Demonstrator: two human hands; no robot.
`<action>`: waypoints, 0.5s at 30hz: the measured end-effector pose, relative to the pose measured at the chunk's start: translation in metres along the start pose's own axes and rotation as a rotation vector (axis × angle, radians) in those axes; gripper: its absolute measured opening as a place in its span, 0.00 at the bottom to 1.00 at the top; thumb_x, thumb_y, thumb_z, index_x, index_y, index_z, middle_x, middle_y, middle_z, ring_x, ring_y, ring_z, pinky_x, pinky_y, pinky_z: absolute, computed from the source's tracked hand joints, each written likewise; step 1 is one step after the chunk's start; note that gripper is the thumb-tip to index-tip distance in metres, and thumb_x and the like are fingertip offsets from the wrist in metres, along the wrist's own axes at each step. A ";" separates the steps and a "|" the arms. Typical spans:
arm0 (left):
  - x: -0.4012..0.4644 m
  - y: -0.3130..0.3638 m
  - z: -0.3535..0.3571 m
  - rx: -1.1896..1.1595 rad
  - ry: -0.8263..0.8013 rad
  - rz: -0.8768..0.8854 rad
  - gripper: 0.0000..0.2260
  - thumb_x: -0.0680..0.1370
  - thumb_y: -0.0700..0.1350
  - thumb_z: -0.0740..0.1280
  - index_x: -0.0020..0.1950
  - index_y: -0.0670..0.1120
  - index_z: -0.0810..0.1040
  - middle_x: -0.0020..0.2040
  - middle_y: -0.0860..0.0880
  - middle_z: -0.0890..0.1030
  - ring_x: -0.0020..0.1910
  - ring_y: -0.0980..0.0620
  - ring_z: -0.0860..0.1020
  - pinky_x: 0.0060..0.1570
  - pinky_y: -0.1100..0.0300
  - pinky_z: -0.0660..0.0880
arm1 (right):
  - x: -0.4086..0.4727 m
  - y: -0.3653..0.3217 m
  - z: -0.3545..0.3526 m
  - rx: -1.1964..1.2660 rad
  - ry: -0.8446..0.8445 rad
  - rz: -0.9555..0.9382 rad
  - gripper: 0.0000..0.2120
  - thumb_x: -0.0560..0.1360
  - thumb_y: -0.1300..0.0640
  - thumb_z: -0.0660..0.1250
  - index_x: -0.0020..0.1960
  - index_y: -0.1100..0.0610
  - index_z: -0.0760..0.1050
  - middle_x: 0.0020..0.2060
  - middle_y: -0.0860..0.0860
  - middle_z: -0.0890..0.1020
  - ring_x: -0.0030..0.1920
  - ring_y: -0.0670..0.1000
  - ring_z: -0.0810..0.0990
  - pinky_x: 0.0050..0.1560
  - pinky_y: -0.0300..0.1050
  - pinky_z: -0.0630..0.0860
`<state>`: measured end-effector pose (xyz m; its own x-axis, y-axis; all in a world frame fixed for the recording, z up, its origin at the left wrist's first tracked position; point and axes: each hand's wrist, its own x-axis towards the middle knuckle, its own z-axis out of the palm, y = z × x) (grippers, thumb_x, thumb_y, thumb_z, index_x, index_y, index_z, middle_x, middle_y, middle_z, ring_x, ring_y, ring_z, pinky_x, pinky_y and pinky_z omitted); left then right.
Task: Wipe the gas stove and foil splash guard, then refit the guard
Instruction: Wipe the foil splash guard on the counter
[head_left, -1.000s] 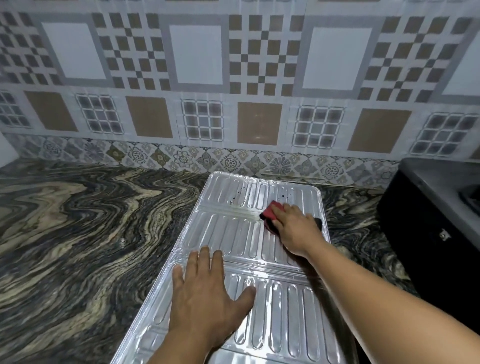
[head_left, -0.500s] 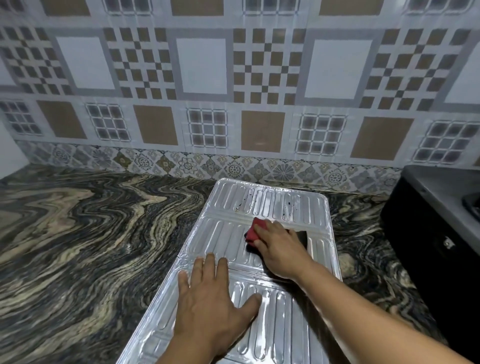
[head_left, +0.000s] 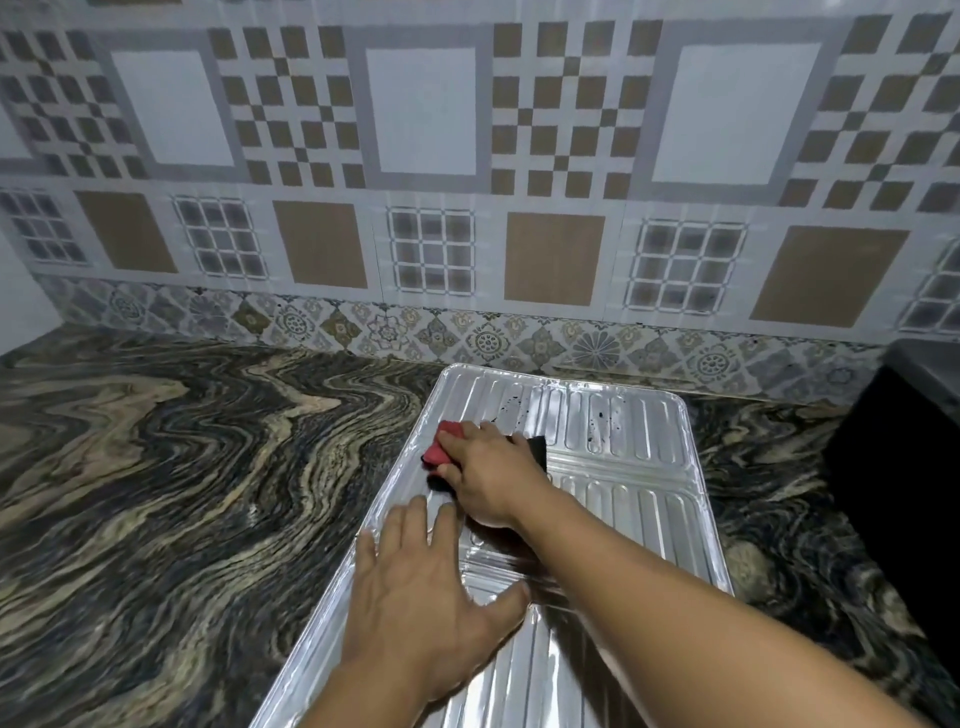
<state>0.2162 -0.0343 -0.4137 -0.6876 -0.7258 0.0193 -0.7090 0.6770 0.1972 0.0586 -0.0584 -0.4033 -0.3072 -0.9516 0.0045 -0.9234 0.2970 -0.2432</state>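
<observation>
The ribbed foil splash guard (head_left: 628, 467) lies flat on the marbled counter (head_left: 182, 467), running from the wall towards me. Dark specks dot its far panel. My right hand (head_left: 491, 475) presses a red and black cloth (head_left: 441, 449) on the guard's far left part; only the cloth's red corner and a black edge show past my fingers. My left hand (head_left: 426, 587) lies flat, fingers spread, on the guard's left side nearer me, holding it down. The black gas stove (head_left: 898, 467) stands at the right edge, mostly out of frame.
A patterned tile wall (head_left: 426, 182) rises behind the counter. The stove's dark side blocks the right. A white wall corner shows at far left.
My right hand has slid the cloth leftwards across the guard's far panel, from its right-middle to its left side. My left hand stays pressed on the guard. The camera has tilted up a little.
</observation>
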 end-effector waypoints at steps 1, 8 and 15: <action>0.000 0.000 0.001 -0.003 0.015 -0.001 0.45 0.66 0.77 0.49 0.77 0.54 0.55 0.79 0.48 0.55 0.79 0.48 0.50 0.76 0.44 0.50 | 0.009 -0.004 0.001 -0.010 -0.004 -0.004 0.22 0.82 0.47 0.53 0.75 0.50 0.61 0.73 0.54 0.64 0.72 0.57 0.59 0.69 0.63 0.55; 0.000 0.002 0.005 0.030 0.012 -0.024 0.45 0.66 0.76 0.47 0.78 0.54 0.52 0.79 0.49 0.52 0.79 0.48 0.47 0.76 0.43 0.48 | 0.052 0.012 -0.001 0.001 0.019 0.182 0.25 0.82 0.49 0.54 0.77 0.51 0.55 0.77 0.57 0.57 0.76 0.59 0.53 0.73 0.66 0.50; 0.001 0.004 0.005 0.009 -0.008 -0.045 0.47 0.64 0.79 0.47 0.77 0.55 0.52 0.79 0.49 0.52 0.79 0.48 0.46 0.76 0.43 0.48 | 0.030 0.077 -0.010 0.000 0.117 0.426 0.24 0.82 0.49 0.52 0.77 0.50 0.55 0.76 0.56 0.59 0.76 0.59 0.55 0.72 0.65 0.52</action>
<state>0.2122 -0.0317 -0.4173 -0.6562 -0.7546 0.0031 -0.7406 0.6449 0.1889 -0.0239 -0.0639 -0.4117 -0.6848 -0.7286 0.0140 -0.7085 0.6612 -0.2469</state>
